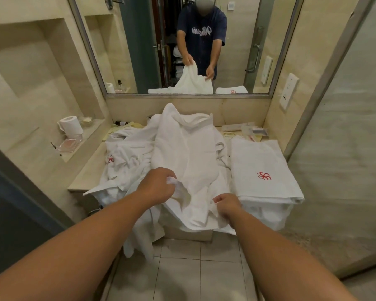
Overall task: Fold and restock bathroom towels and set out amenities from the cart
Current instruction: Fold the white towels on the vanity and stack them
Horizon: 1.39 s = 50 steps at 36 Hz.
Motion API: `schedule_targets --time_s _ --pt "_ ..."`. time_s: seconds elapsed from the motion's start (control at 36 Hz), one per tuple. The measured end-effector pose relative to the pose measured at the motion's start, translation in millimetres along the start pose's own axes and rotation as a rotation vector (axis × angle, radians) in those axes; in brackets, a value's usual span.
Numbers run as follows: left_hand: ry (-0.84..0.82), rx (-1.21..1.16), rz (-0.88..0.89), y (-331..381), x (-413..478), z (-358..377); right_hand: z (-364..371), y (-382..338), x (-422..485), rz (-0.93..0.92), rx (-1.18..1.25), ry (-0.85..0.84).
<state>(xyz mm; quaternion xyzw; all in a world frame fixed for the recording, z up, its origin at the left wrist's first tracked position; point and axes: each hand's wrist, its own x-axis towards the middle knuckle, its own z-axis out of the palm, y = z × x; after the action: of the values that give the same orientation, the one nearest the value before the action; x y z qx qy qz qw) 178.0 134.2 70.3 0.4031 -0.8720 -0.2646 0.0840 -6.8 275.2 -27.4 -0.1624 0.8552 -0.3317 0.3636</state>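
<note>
A white towel [187,153] lies stretched lengthwise over the middle of the vanity counter [87,170]. My left hand [155,186] grips its near left corner, and my right hand [226,205] pinches its near right edge. Under it and to the left sits a crumpled heap of white towels [126,157] with a red logo; part of the heap hangs over the counter's front. At the right lies a folded white towel [263,168] with a red logo on top.
A toilet roll [71,124] and a clear tray [68,144] stand in the left wall niche. Small amenity packets [252,131] lie at the back right, a little bottle [121,123] at the back left. A mirror [182,40] faces me; glass shower wall [345,127] right.
</note>
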Motion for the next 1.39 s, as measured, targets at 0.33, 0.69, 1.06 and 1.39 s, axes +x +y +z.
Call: schedule_targets --time_s 0.33,0.69,1.06,1.39 --pt "0.34 -0.467 -0.205 -2.1 -3.4 -19.8 -4.5 6.9 -5.7 0.068 -0.013 0.099" --pt "0.52 -0.717 -0.336 -2.3 1.2 -21.2 -11.3 34.2 11.1 0.091 0.372 -0.244" --pt "0.581 -0.693 -0.334 -7.2 11.0 -25.3 -10.3 42.4 10.9 -0.029 0.205 -0.331" --pt "0.199 -0.044 -0.211 -32.1 10.1 -22.4 -13.5 38.8 17.7 0.041 0.504 -0.049"
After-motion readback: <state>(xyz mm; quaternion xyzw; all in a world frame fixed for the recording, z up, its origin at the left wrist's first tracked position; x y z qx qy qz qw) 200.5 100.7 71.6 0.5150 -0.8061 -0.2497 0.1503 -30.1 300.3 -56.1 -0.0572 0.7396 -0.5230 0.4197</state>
